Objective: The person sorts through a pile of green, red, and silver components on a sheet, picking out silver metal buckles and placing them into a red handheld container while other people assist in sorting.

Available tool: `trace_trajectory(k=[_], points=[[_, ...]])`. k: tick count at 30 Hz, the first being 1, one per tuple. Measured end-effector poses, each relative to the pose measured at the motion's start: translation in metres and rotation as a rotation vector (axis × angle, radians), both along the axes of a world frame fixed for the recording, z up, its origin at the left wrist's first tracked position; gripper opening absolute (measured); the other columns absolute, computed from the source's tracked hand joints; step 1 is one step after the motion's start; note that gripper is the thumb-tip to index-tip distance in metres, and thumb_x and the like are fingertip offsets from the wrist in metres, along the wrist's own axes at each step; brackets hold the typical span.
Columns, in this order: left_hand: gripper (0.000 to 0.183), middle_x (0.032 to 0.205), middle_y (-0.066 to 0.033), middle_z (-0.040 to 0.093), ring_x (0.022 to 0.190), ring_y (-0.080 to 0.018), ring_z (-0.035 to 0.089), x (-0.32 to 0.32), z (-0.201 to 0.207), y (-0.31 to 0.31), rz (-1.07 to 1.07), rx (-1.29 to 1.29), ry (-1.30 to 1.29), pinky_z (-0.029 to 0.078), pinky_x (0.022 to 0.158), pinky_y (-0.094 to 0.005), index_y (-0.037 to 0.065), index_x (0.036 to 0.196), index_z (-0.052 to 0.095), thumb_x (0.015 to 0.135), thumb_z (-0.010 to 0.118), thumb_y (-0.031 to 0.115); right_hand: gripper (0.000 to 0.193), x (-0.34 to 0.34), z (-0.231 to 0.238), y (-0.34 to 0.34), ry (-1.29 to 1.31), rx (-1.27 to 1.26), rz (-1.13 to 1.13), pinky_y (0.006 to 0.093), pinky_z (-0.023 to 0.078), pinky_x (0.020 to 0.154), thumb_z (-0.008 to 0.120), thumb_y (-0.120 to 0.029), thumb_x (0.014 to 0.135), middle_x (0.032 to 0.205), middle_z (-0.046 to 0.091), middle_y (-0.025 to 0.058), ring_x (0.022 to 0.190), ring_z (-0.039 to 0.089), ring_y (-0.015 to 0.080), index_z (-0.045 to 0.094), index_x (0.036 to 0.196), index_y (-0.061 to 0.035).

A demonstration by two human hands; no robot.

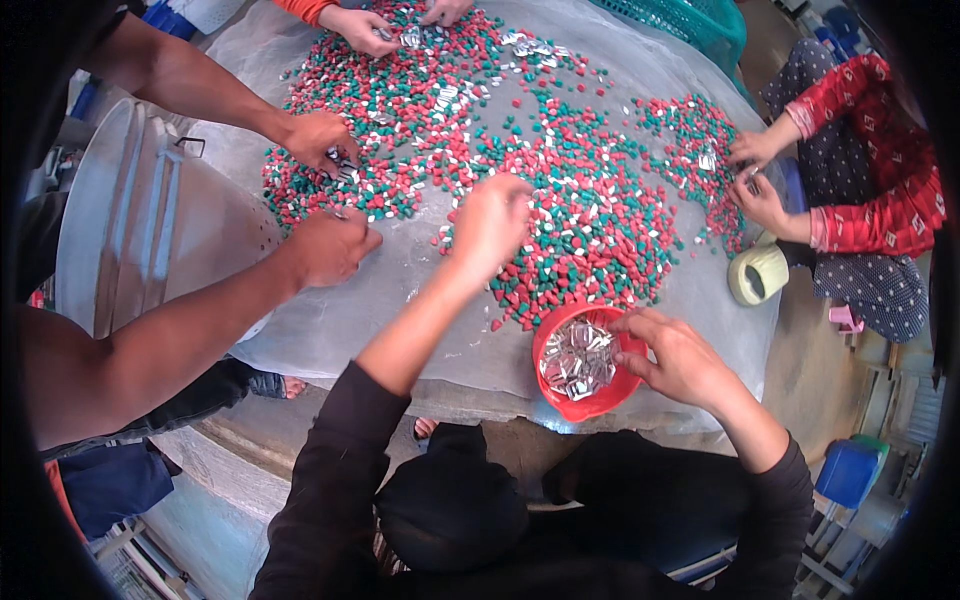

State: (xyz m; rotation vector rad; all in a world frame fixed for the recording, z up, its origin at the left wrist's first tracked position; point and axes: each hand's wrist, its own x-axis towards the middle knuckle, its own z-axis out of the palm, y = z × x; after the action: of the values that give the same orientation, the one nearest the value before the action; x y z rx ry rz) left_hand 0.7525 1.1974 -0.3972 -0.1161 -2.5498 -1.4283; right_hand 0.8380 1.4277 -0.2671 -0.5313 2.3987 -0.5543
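Small red, green and white pieces (590,240) lie spread over a pale sheet-covered table. My left hand (490,225) is above their near side, its fingers curled together; anything inside them is hidden. Near the table's front edge stands a red bowl (580,408) holding flat, shiny silvery pieces (577,360). Over the bowl's right rim reaches my right hand (675,355), thumb and fingers apart above the silvery pieces.
At left, a co-worker's hands (325,140) sort pieces beside a large metal basin (150,210). Another person's hands (360,32) work at the far side. A person in a red patterned sleeve (865,228) sits at right, by a yellow-green slipper (758,276). A teal basket (700,30) stands behind.
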Motion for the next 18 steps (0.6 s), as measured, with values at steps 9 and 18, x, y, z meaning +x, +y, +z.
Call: trace_trajectory(k=[9, 18], points=[[0.044, 0.123, -0.0145, 0.047, 0.116, -0.0331, 0.041, -0.170, -0.077, -0.079, 0.447, -0.617, -0.130, 0.039, 0.091, -0.0484, 0.009, 0.118, 0.053, 0.081, 0.060, 0.033, 0.030, 0.014, 0.020, 0.032, 0.004, -0.023, -0.128, 0.0397, 0.047, 0.080, 0.064, -0.011, 0.077, 0.106, 0.056, 0.0133, 0.096, 0.056, 0.0345, 0.056, 0.104, -0.0048], [0.028, 0.109, -0.0163, 0.050, 0.096, -0.0315, 0.053, -0.156, -0.087, -0.048, 0.196, -0.696, 0.028, 0.047, 0.076, -0.0430, 0.007, 0.104, 0.053, 0.083, 0.058, 0.025, 0.032, 0.018, 0.020, 0.039, -0.087, -0.003, -0.182, 0.0395, 0.048, 0.079, 0.065, -0.011, 0.076, 0.109, 0.055, 0.0121, 0.095, 0.056, 0.0335, 0.057, 0.106, -0.0054]])
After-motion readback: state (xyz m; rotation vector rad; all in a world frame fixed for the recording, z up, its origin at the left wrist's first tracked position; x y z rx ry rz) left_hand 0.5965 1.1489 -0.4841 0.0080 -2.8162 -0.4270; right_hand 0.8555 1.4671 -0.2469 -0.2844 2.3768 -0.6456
